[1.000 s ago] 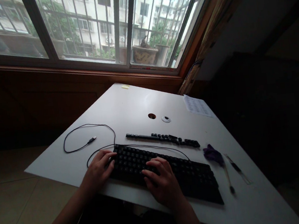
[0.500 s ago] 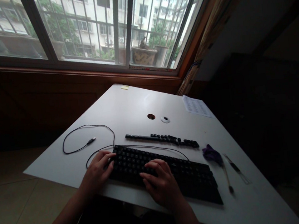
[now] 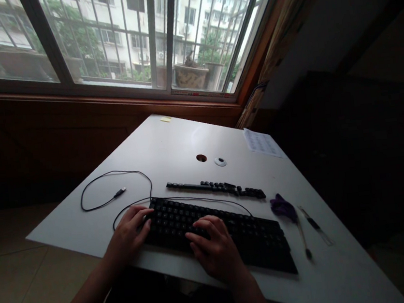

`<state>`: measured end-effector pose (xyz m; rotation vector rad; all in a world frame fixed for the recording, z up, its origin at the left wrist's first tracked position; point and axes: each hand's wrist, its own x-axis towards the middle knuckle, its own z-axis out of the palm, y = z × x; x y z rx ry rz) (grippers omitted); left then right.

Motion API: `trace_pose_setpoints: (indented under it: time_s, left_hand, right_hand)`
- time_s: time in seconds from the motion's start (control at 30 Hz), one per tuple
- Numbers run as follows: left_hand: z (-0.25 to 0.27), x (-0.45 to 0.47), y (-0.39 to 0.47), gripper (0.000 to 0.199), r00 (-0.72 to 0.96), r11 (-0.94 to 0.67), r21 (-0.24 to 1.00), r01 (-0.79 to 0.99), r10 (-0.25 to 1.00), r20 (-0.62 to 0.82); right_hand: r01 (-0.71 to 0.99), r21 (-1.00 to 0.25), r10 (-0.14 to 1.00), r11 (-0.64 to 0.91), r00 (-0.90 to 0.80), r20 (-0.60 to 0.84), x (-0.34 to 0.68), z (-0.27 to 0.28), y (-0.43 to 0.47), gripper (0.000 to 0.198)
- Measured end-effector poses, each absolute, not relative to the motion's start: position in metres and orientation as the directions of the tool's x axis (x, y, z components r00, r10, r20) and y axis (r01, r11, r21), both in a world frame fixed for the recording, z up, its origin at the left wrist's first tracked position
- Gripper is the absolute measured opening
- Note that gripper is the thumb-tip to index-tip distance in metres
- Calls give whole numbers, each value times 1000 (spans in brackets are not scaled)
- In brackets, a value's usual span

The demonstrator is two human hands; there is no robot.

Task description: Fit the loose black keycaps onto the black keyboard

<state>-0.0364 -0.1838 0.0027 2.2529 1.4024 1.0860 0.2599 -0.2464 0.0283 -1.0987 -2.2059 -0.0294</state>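
Note:
A black keyboard lies slantwise along the table's near edge. Over its left end, my left hand rests with index finger and thumb apart, their tips touching the keys or the edge. My right hand is above the middle of the keyboard, its fingers bent and spread, with fingertips down on the keys. Nothing shows between the fingers of either hand, though the undersides are hidden. Behind the keyboard stretches an uneven row of loose black keycaps.
The keyboard's cable loops left to a USB plug. Right of the keyboard lie a purple cloth, a thin brush and a wire-ended tool. Farther back are a table hole, its round cover and a printed sheet.
The whole view has shifted slightly, so things sit a little farther left. Both hands keep nearly the same place and pose on the keyboard.

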Motion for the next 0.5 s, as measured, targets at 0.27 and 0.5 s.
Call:
trace_pose_setpoints:
  time_s: [0.27, 0.5]
  left_hand:
    - [3, -37, -185, 25, 261, -507, 564, 652, 848, 460]
    - [26, -23, -163, 27, 391, -628, 401, 666, 753, 530]
  right_hand:
    - [716, -278, 708, 641, -410, 575, 258, 32, -246, 22]
    - [720, -279, 719, 635, -419, 554, 259, 30, -246, 25]
